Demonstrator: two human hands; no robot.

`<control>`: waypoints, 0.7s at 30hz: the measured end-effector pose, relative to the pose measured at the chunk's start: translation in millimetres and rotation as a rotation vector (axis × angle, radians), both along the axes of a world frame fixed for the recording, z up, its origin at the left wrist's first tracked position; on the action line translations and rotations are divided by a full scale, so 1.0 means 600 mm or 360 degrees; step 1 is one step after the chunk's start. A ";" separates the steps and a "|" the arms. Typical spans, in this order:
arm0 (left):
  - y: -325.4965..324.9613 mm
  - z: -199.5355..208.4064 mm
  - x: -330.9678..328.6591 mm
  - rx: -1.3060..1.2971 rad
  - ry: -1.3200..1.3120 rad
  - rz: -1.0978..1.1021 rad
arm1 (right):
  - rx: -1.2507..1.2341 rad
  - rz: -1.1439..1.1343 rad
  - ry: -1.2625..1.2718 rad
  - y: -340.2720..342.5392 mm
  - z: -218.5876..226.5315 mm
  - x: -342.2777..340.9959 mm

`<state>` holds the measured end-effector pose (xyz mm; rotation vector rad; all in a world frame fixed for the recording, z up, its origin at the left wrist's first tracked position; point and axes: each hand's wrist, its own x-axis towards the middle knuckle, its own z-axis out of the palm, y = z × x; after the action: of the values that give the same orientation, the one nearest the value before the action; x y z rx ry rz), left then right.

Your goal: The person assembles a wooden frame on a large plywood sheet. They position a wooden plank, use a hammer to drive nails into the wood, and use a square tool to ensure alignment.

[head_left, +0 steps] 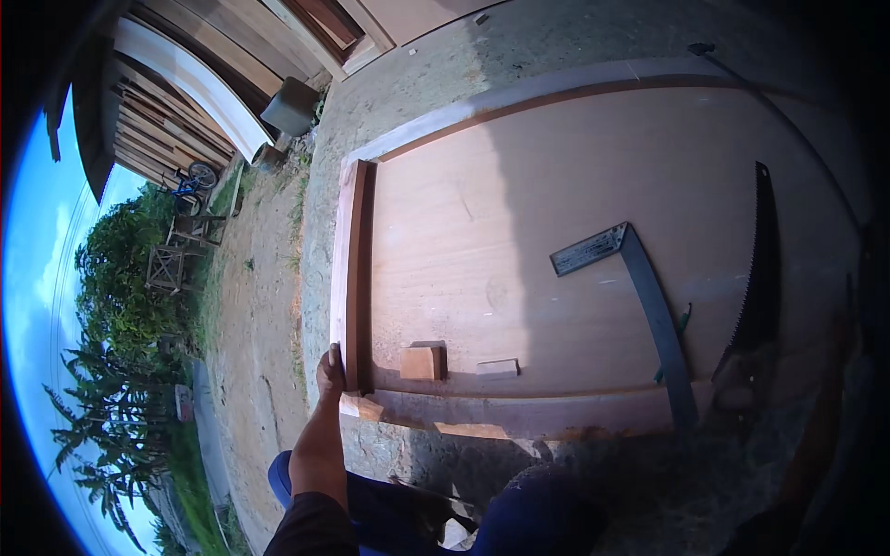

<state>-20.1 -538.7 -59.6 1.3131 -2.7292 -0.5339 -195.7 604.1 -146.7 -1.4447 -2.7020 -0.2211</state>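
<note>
My left hand (331,368) is closed around the near end of the wooden crosspiece (349,269) at the left edge of a large framed wooden panel (445,250). In deep shadow at the far right, my right hand (842,335) is barely visible and its fingers cannot be made out. A try square (660,320) lies tilted across the panel, its blade reaching over the near rail (556,414). Beside it is a thin green pencil-like stick (685,318). To the right rests a handsaw (758,269). A small wood block (421,363) and a thin offcut (498,368) lie near the front.
A long dark rod (788,120) with a knobbed end crosses the panel's far right corner. My knees in blue trousers (542,510) are close to the near rail. Stacked boards (171,111), a grey container (292,107) and a bicycle (197,181) stand at the back left.
</note>
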 end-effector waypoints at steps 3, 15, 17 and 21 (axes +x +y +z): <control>0.020 -0.021 0.010 -0.0043 0.0064 0.0012 | 0.0057 -0.0072 -0.0064 0.003 0.034 -0.029; 0.065 0.002 -0.008 -0.0031 -0.0044 0.0060 | 0.0163 0.0004 0.0089 -0.020 0.044 -0.071; 0.060 0.001 -0.017 -0.0085 -0.0072 0.0032 | -0.0062 0.0100 0.0212 -0.010 0.047 -0.066; 0.034 -0.010 -0.005 -0.0166 -0.0180 0.0070 | 0.0010 0.0578 0.1152 -0.047 0.055 -0.070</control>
<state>-23.1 -518.2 -65.3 1.4147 -2.7666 -0.3189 -237.4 575.9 -113.7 -0.7799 -2.2695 0.2653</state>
